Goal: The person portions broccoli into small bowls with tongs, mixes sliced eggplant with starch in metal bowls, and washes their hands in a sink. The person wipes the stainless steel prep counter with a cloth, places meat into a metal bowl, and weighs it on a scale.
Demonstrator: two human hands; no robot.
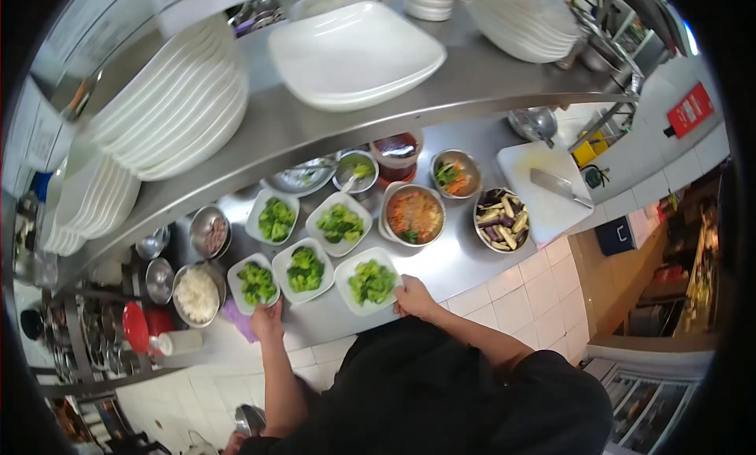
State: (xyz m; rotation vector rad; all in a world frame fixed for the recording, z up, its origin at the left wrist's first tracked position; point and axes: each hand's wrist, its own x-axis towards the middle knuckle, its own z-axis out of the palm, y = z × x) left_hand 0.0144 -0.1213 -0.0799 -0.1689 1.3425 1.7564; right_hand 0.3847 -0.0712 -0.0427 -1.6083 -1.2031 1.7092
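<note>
Several square white bowls of broccoli stand on the steel counter in front of me. My left hand [268, 321] is at the front edge of the left front bowl [235, 275], its fingers closed on the rim. My right hand [415, 297] grips the right side of the right front bowl [343, 275], thumb and fingers at its corner. Between these two lies a middle bowl [279, 264] that neither hand touches. Behind them sit two more broccoli bowls, a back left bowl [253, 219] and a back right bowl [315, 219].
A pot of shredded orange vegetables [413, 211] and a bowl of eggplant pieces [504, 219] stand to the right. Beyond is a cutting board [528, 172] with a cleaver [555, 185]. White noodles or rice [197, 294] are at left. A shelf [315, 128] with stacked plates [181, 109] overhangs the counter.
</note>
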